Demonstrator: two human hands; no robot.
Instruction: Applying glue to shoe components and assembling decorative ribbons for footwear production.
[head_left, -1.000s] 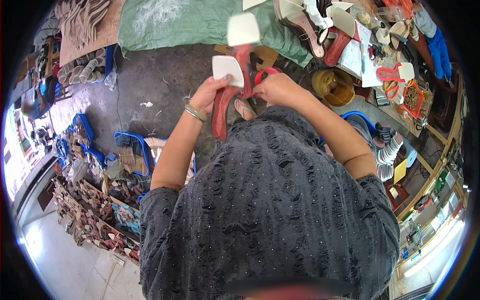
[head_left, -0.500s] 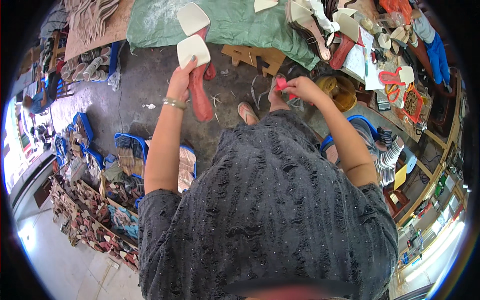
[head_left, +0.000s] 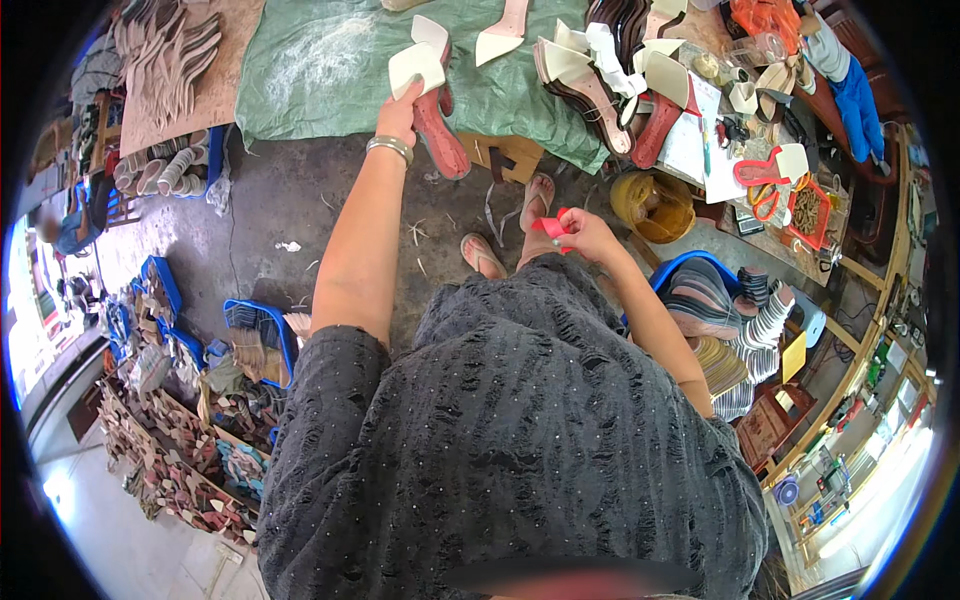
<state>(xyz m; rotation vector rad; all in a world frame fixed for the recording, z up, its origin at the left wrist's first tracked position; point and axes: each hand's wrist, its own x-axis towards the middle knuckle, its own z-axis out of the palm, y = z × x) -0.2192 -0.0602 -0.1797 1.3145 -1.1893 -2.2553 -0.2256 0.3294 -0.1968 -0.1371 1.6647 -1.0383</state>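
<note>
My left hand [head_left: 398,117], a bangle at its wrist, is closed on a pair of sandals [head_left: 440,137] with broad cream straps and reddish soles. One overlaps the other, at the front edge of the green sheet [head_left: 330,100]. In front of my body, my right hand [head_left: 588,240] pinches a bright red strip [head_left: 552,228], which looks like ribbon or tape. The strip is bent between the fingers, above my leg. On the sheet beyond my left hand lies another cream-strapped sandal [head_left: 500,38].
Stacked sandals [head_left: 590,95] and a red-soled sandal [head_left: 658,125] sit at the table's right. A yellow bucket [head_left: 650,207] stands below them. Red-orange scissors [head_left: 768,200] and a red basket [head_left: 822,215] lie farther right. Blue crates [head_left: 283,330] hold shoe parts at left.
My left hand has carried the sandals right to the sheet's edge. My right hand, still with the red strip, has come slightly nearer my body. The whole view has shifted, showing more of the table.
</note>
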